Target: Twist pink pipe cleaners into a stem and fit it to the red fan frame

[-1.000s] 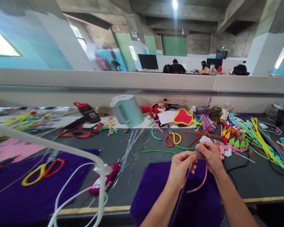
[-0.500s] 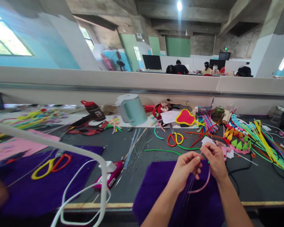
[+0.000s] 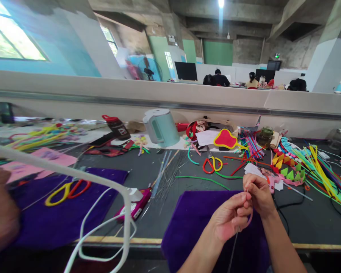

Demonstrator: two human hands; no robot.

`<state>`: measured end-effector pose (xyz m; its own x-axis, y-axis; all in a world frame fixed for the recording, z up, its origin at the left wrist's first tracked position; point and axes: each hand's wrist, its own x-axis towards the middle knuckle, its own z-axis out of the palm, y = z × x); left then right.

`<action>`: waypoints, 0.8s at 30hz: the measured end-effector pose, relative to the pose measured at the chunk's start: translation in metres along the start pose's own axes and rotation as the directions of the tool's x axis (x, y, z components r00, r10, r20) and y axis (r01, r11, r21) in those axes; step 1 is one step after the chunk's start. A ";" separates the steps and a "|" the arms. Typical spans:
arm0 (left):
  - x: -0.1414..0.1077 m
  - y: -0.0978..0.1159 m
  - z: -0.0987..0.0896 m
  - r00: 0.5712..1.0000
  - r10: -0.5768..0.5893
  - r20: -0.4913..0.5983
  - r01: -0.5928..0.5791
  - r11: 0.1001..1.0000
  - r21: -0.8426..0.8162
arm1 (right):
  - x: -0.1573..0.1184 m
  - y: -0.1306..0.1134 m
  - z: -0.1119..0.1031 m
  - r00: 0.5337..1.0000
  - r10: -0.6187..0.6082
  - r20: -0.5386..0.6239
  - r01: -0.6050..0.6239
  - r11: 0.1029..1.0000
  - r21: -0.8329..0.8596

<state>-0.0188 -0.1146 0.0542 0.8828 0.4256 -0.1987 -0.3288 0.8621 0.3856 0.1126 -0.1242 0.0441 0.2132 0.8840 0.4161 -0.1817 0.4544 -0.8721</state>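
Observation:
My left hand (image 3: pixel 233 215) and my right hand (image 3: pixel 257 194) meet fingertip to fingertip above a purple cloth (image 3: pixel 197 216). Both are closed in a pinch. A pink pipe cleaner (image 3: pixel 250 219) curves down below my right fingers, partly covered by my left hand. Thin wires (image 3: pixel 233 250) trail from under my left palm over the cloth. Exactly what sits between the fingertips is hidden. Just beyond my hands lie a pink glue gun (image 3: pixel 270 182) and a white paper scrap (image 3: pixel 254 170).
Red-and-yellow scissors (image 3: pixel 213 164), a green pipe cleaner (image 3: pixel 203 177) and loose wires (image 3: pixel 170 176) lie ahead. Coloured pipe cleaners (image 3: pixel 325 174) spread at right. A kettle (image 3: pixel 167 129) stands at the back. At left, a white cable (image 3: pixel 125 212) crosses the view, near another person's hand (image 3: pixel 1 212).
My hands have come together, left fingertips now touching the right ones. Less of the pink pipe cleaner's loop shows. At far left, the other person's hand has moved further into view.

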 end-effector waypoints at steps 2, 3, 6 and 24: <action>0.001 0.001 0.000 0.985 0.115 -0.125 -0.104 0.991 0.088 | 0.000 0.001 -0.001 0.998 0.052 -0.044 -0.054 0.998 -0.027; 0.002 0.001 0.001 0.963 0.194 -0.186 -0.166 0.974 0.157 | -0.001 0.001 -0.001 0.994 0.086 -0.069 -0.089 0.995 -0.045; 0.005 0.000 0.001 0.843 0.450 -0.295 -0.326 0.863 0.386 | -0.004 -0.001 0.002 0.977 0.146 -0.152 -0.165 0.979 -0.122; 0.017 -0.020 -0.002 0.492 0.867 0.081 -0.411 0.149 0.900 | -0.015 -0.011 0.007 0.948 0.067 -0.311 -0.159 0.946 -0.282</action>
<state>0.0017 -0.1240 0.0412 0.1765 0.9344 0.3093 -0.1099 -0.2936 0.9496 0.1046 -0.1421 0.0493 0.4886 0.8340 0.2564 0.0650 0.2582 -0.9639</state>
